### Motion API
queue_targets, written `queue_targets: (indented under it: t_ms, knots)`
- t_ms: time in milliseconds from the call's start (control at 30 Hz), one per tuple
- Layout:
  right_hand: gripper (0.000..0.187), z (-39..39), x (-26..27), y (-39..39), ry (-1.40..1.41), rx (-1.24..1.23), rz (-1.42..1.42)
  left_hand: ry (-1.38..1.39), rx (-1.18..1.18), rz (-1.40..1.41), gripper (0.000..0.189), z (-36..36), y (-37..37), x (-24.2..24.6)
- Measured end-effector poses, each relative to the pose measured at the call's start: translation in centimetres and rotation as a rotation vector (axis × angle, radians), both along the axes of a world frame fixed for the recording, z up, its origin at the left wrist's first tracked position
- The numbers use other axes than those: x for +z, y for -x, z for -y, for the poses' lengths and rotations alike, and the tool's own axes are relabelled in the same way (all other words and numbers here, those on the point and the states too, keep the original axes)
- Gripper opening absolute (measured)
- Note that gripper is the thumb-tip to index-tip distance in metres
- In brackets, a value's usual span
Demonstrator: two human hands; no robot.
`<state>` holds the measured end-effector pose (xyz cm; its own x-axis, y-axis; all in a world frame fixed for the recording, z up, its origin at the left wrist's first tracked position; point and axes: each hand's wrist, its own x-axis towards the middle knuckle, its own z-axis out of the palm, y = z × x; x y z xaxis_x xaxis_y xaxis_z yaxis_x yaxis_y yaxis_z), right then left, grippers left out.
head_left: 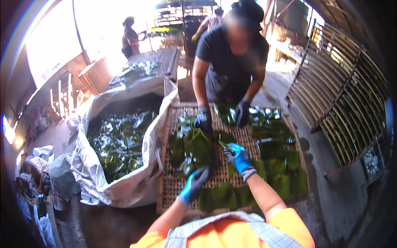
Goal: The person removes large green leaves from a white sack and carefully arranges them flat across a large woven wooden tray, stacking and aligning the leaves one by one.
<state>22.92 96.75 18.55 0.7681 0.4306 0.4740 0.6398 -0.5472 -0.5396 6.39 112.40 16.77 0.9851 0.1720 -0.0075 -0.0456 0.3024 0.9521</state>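
Observation:
My right hand (pixel 238 157), in a blue and grey coated glove, pinches the edge of a dark green glossy sheet (pixel 222 144), leaf-like or seaweed-like. In a matching glove, my left hand (pixel 196 183) is at the near edge of a pile of wet green sheets (pixel 194 147); whether its fingers grip one is hidden. Beneath both hands lies a woven slatted tray (pixel 176 185). Flat green sheets (pixel 280 176) cover its right side, and more (pixel 228 197) line its near edge.
Opposite me a person (pixel 231 59) bends over the tray; their dark-gloved hands (pixel 203 119) touch the sheets. At left stands a large white sack (pixel 116 193) holding many green sheets. A slatted rack (pixel 328 80) leans at right. Other people (pixel 131 38) work farther back.

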Motion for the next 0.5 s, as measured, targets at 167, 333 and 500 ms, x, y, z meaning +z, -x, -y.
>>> queue_targets:
  t_ms: [167,333,500]
  knots:
    - [0.025,0.3,-1.1,8.8,0.184,0.351,0.316,0.933,-0.23,-0.184,0.032,1.0,-2.6,-0.2]
    - [0.024,4.2,-2.8,11.0,0.193,0.439,0.135,-0.481,0.024,0.246,0.04,1.0,-0.9,-4.2]
    - [0.053,8.8,-6.0,10.7,-0.824,0.208,-1.304,1.049,-0.155,-0.141,0.051,2.6,-0.6,-4.4]
